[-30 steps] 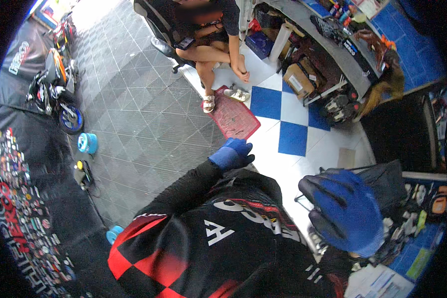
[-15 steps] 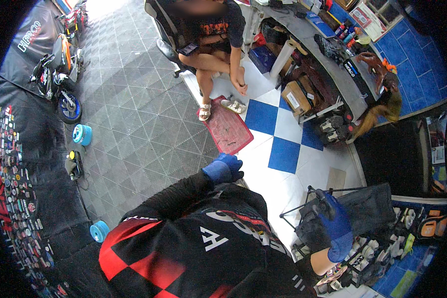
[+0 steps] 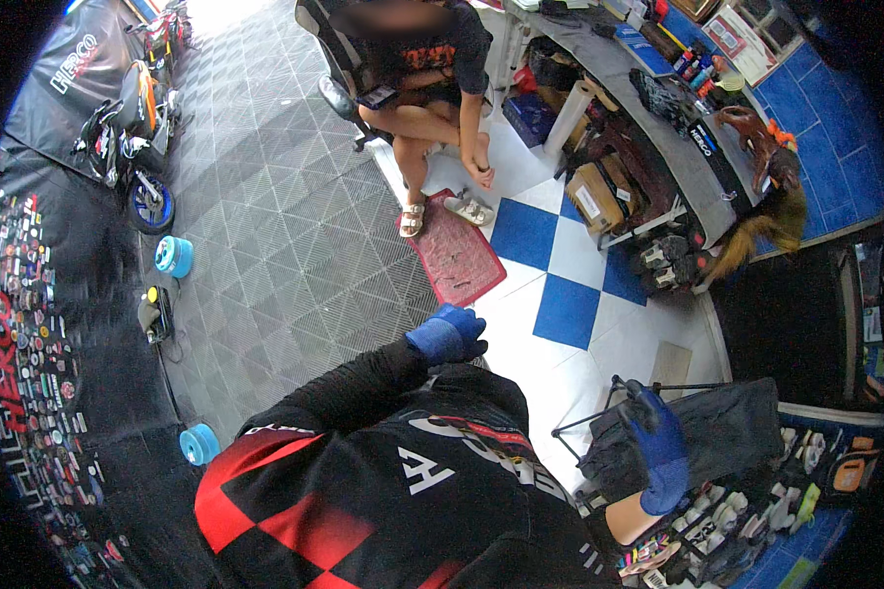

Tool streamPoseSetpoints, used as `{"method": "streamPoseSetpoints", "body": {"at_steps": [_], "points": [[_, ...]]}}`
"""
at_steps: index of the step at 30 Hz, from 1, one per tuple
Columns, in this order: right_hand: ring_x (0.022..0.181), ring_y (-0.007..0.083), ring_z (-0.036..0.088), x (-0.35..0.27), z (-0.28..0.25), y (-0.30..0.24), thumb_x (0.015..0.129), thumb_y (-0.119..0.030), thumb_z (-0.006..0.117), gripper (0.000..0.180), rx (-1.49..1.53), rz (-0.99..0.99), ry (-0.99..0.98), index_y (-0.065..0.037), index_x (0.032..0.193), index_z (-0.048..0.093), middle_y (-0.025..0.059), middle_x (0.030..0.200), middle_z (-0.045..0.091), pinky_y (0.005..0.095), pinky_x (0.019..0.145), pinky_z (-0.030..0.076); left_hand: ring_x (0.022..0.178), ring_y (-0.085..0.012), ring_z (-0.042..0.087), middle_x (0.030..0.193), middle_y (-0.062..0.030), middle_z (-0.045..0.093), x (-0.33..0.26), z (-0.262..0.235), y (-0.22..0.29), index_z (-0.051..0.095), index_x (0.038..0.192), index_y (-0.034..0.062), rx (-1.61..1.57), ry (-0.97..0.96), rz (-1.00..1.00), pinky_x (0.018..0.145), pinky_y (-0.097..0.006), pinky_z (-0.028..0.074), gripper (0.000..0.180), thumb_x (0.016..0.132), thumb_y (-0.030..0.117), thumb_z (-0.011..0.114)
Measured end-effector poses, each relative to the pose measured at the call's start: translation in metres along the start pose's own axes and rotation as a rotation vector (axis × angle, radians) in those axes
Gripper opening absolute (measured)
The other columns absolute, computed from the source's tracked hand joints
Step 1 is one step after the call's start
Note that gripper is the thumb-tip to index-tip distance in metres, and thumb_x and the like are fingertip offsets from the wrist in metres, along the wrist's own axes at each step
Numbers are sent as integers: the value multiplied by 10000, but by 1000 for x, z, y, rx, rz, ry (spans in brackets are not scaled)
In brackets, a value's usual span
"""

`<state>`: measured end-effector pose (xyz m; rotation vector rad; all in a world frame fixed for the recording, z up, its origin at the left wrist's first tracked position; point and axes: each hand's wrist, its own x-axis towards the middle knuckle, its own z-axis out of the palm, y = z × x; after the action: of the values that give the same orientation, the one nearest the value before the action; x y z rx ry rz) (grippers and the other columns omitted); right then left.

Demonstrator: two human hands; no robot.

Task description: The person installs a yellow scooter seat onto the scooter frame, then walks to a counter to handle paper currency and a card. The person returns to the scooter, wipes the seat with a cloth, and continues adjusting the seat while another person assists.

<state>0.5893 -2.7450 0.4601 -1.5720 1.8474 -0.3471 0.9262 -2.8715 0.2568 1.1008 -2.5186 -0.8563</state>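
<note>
The right hand (image 3: 658, 452), in a blue glove, has dropped onto the black fabric stand (image 3: 727, 432), fingers closing on its top; the left hand (image 3: 449, 334) hangs loosely curled, holding nothing.

3 blue spools (image 3: 174, 256), 2 sandals (image 3: 469, 208), 1 red mat (image 3: 457, 257), 2 blue-gloved hands (image 3: 448, 334).

Our left hand (image 3: 449, 334), in a blue glove, hangs in front of our chest at the end of a black sleeve, the forearm bent at the elbow, fingers curled loosely inward and closed on nothing we can see. Our right hand (image 3: 660, 447), also gloved in blue, lies low to the right of our chest, well apart from the left, arm stretched out, bare at the forearm, fingers pointing up and away, slightly bent.
</note>
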Motion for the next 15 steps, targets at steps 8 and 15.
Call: {"method": "streamPoseSetpoints", "body": {"at_steps": [8, 15], "points": [[1091, 371, 577, 70, 14, 2, 887, -340, 645, 468, -85, 61, -158, -17, 1219, 582, 223, 1180, 598, 421, 934, 457, 744, -372, 639, 778, -184, 626, -5, -2, -13, 626, 851, 60, -131, -33, -336, 650, -477, 499, 314, 819, 372, 634], [1079, 372, 580, 164, 33, -67, 907, -426, 576, 495, -337, -27, -212, -42, 1220, 581, 212, 1178, 599, 442, 925, 460, 784, -390, 645, 826, -199, 643, 5, -18, -92, 632, 921, 67, -4, -126, -277, 671, -490, 513, 335, 828, 389, 626]]}}
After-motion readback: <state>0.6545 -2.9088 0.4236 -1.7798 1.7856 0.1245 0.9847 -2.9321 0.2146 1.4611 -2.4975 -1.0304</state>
